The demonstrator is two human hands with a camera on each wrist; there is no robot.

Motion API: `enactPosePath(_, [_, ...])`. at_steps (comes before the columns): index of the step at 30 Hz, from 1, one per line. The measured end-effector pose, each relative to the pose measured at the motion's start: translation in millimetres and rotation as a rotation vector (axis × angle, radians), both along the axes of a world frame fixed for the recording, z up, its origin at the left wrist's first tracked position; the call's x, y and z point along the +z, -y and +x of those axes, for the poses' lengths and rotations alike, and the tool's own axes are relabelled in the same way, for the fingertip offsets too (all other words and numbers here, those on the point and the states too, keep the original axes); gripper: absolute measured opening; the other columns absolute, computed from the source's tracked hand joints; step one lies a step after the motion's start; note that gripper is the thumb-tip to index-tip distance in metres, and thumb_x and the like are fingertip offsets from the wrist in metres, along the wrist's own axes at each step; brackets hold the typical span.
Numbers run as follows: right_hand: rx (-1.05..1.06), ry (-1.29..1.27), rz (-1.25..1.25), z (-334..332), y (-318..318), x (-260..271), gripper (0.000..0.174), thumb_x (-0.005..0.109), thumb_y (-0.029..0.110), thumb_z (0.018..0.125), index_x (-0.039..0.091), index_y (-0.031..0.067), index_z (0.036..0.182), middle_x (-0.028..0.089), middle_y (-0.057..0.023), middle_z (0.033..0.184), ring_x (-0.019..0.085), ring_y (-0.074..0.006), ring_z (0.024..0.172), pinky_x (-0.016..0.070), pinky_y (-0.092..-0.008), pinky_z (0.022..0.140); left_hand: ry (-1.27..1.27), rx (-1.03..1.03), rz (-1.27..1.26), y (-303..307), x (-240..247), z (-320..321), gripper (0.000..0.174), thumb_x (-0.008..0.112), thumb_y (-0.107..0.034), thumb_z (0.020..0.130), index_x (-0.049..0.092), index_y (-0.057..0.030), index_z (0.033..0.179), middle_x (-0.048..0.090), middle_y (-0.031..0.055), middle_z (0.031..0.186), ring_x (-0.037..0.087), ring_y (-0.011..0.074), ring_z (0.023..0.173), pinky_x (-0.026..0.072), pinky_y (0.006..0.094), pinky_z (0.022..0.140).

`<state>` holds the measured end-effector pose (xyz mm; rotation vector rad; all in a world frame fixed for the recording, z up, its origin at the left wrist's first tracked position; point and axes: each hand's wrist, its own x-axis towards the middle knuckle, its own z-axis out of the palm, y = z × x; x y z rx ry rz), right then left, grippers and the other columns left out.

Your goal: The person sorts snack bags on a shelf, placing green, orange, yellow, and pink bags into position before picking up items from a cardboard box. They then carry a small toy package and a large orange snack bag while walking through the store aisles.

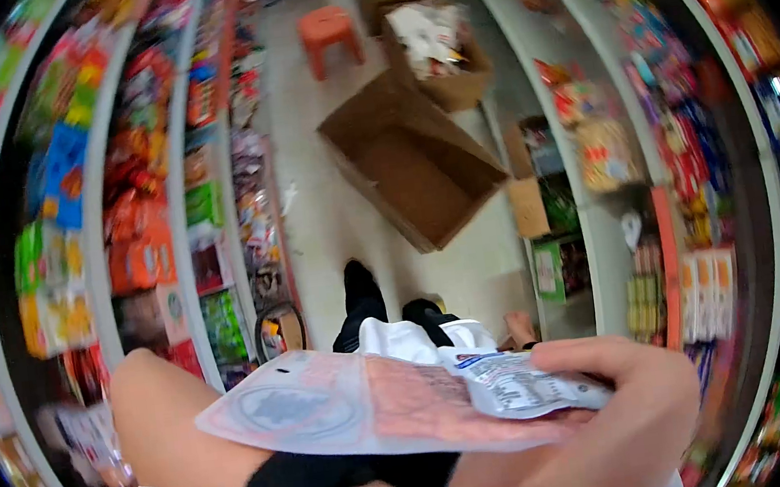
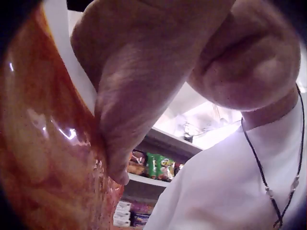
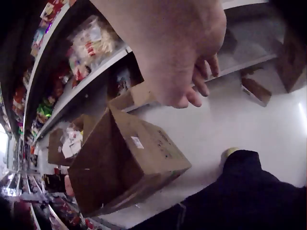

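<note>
My left hand (image 1: 620, 366) grips a large flat food pouch (image 1: 417, 399) close in front of my body, its fingers bent over the right edge. The pouch is part whitish and part clear, with pinkish-orange contents. A smaller silvery packet (image 1: 522, 384) lies on top, under the same fingers. In the left wrist view the pouch's glossy orange-red side (image 2: 48, 139) fills the left, with the left hand's fingertips pressed to it. My right hand (image 3: 187, 62) hangs low with loosely bent fingers and nothing in them. Below it an open cardboard box (image 3: 124, 163) stands on the floor.
Full shelves of packaged snacks (image 1: 134, 234) line the left side, and more shelves (image 1: 687, 152) run along the right. A second carton (image 1: 458, 82) with white items stands behind the open box. Further off on the aisle floor is a red stool (image 1: 327, 31).
</note>
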<state>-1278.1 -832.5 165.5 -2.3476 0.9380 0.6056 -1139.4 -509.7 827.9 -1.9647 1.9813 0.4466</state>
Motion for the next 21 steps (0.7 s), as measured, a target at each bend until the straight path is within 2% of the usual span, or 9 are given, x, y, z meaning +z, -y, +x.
enactPosePath(10, [0.469,0.229,0.055,177.2,-17.3,50.6,0.027,0.054,0.021,0.077,0.063,-0.0033,0.084,0.062,-0.0237,0.085,0.059,-0.0371,0.081,0.0464,-0.0427,0.074,-0.398,0.629,-0.369,-21.5,-10.1,-22.9,0.015,0.058,-0.022,0.076,0.061,-0.0074,0.075,0.060,0.0067,0.080,0.059,0.0199,0.071,0.0470,0.0299,0.051])
enactPosePath(12, [0.576,0.314,0.102,209.0,-35.5,72.8,0.026,0.054,0.019,0.078,0.064,-0.0032,0.085,0.062,-0.0244,0.087,0.059,-0.0383,0.082,0.0462,-0.0433,0.075,-0.357,0.768,-0.443,-11.0,-51.0,-25.4,0.015,0.057,-0.021,0.080,0.061,-0.0073,0.077,0.061,0.0070,0.082,0.060,0.0207,0.072,0.0468,0.0302,0.051])
enactPosePath(15, [0.895,0.330,0.241,235.4,-77.5,129.2,0.024,0.055,0.019,0.078,0.064,-0.0025,0.082,0.062,-0.0230,0.088,0.058,-0.0385,0.084,0.0455,-0.0427,0.077,-0.137,1.088,-0.634,-6.4,-147.8,-43.1,0.013,0.056,-0.020,0.081,0.060,-0.0080,0.078,0.058,0.0088,0.067,0.058,0.0269,0.062,0.0462,0.0352,0.052])
enactPosePath(16, [1.162,0.420,0.328,241.5,-86.8,133.8,0.027,0.060,0.021,0.076,0.063,-0.0017,0.089,0.061,-0.0216,0.092,0.056,-0.0370,0.090,0.0444,-0.0417,0.080,-0.135,1.152,-0.756,-11.4,-157.9,-48.3,0.014,0.056,-0.020,0.080,0.060,-0.0072,0.077,0.056,0.0105,0.064,0.058,0.0293,0.060,0.0458,0.0369,0.052])
enactPosePath(17, [1.272,0.599,0.471,236.9,-93.4,132.9,0.034,0.064,0.022,0.074,0.060,0.0004,0.100,0.059,-0.0206,0.096,0.055,-0.0361,0.094,0.0435,-0.0412,0.082,-0.123,1.309,-0.790,-10.6,-170.4,-55.3,0.014,0.056,-0.020,0.081,0.059,-0.0066,0.077,0.056,0.0132,0.065,0.057,0.0311,0.061,0.0457,0.0378,0.053])
enactPosePath(18, [1.379,0.366,0.553,230.7,-104.9,162.2,0.045,0.067,0.024,0.072,0.056,0.0018,0.110,0.057,-0.0202,0.104,0.052,-0.0351,0.100,0.0420,-0.0406,0.087,-0.116,1.467,-0.830,-7.6,-181.5,-64.5,0.014,0.055,-0.019,0.081,0.059,-0.0060,0.077,0.056,0.0159,0.067,0.057,0.0329,0.062,0.0456,0.0386,0.054])
enactPosePath(19, [1.533,0.406,0.733,227.6,-109.1,153.7,0.053,0.069,0.029,0.072,0.053,0.0025,0.116,0.056,-0.0203,0.111,0.051,-0.0341,0.107,0.0407,-0.0388,0.091,-0.096,1.542,-0.819,-3.8,-188.6,-73.6,0.016,0.056,-0.019,0.082,0.059,-0.0046,0.079,0.056,0.0174,0.067,0.057,0.0340,0.063,0.0458,0.0395,0.055])
enactPosePath(20, [1.590,0.438,0.955,215.7,-115.2,214.6,0.061,0.069,0.033,0.074,0.047,0.0036,0.124,0.052,-0.0189,0.121,0.048,-0.0324,0.113,0.0383,-0.0370,0.096,-0.078,1.616,-0.810,0.3,-196.6,-83.0,0.017,0.056,-0.020,0.082,0.060,-0.0032,0.080,0.056,0.0190,0.068,0.057,0.0352,0.064,0.0461,0.0404,0.056])
enactPosePath(21, [1.640,0.224,1.027,207.4,-118.1,242.2,0.063,0.068,0.035,0.076,0.045,0.0049,0.126,0.050,-0.0158,0.124,0.047,-0.0297,0.114,0.0370,-0.0367,0.097,-0.028,1.695,-0.860,3.4,-216.6,-95.1,0.019,0.056,-0.020,0.083,0.060,-0.0021,0.081,0.057,0.0197,0.068,0.057,0.0359,0.063,0.0455,0.0402,0.056])
